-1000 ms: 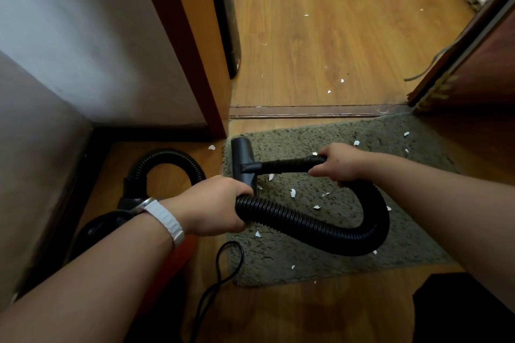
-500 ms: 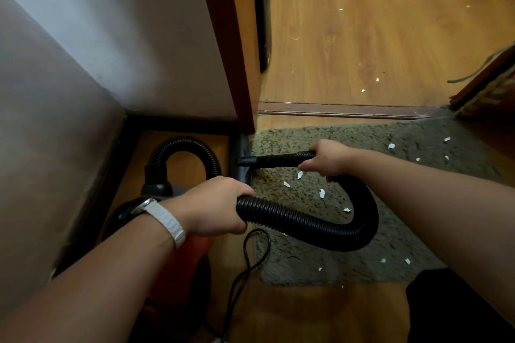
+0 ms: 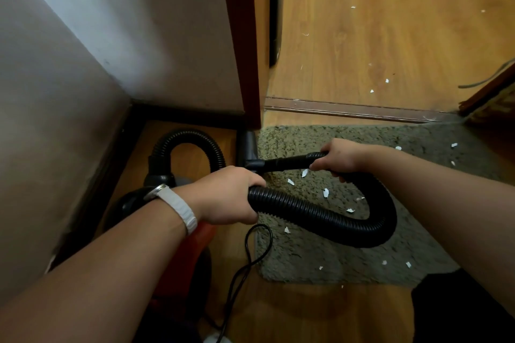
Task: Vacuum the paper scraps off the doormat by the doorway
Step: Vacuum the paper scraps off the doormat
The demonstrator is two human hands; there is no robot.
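— While your right hand (image 3: 337,159) grips the wand (image 3: 289,162) and your left hand (image 3: 225,198) is wrapped round the hose (image 3: 320,213), where does the nozzle (image 3: 248,147) sit?

— At the left edge of the doormat (image 3: 306,253), tucked against the foot of the door frame (image 3: 245,78). The wand's long axis runs left to right, nearly level, from the nozzle to your right fist.

— And the paper scraps (image 3: 325,193)?

— On the mat, to the right of the nozzle. Most lie inside the hose loop, just below your right hand, and a few lie near the mat's near and far-right edges. Your right hand is the nearer one, so I judge you draw the nozzle back rightward.

— What changed in the last second?

— The nozzle stood on the mat then; it has slid left, off the edge. The scraps by the wand are still there.
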